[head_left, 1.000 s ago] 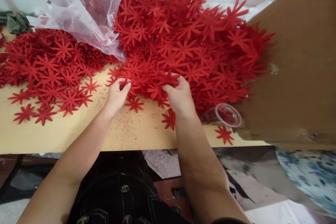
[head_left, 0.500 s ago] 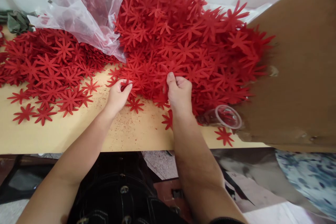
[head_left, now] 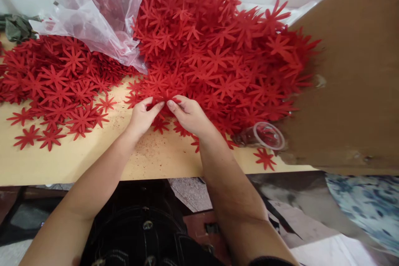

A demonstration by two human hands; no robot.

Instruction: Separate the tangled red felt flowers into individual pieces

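Note:
A red flower-shaped piece with narrow petals (head_left: 166,96) is pinched between my two hands. My left hand (head_left: 143,115) grips its left side between thumb and forefinger. On its right side my right hand (head_left: 188,115) closes thumb and fingers, the thumb tips nearly meeting. Just behind the hands rises a big heap of the same red flower pieces (head_left: 215,58). To the left spreads a lower pile of red flower pieces (head_left: 59,87). The finer detail of the held piece blends into the red behind it.
A crumpled clear plastic bag (head_left: 99,25) lies over the left pile's back. A clear plastic cup (head_left: 268,135) rests on its side at the right, before a large cardboard sheet (head_left: 349,91). Dark red crumbs dot the pale yellow tabletop (head_left: 149,162). Dark green cloth-like material (head_left: 18,28) sits far left.
My right hand has moved left and slightly down from the heap to meet my left hand. Both now hold one red flower piece. My left hand has barely moved.

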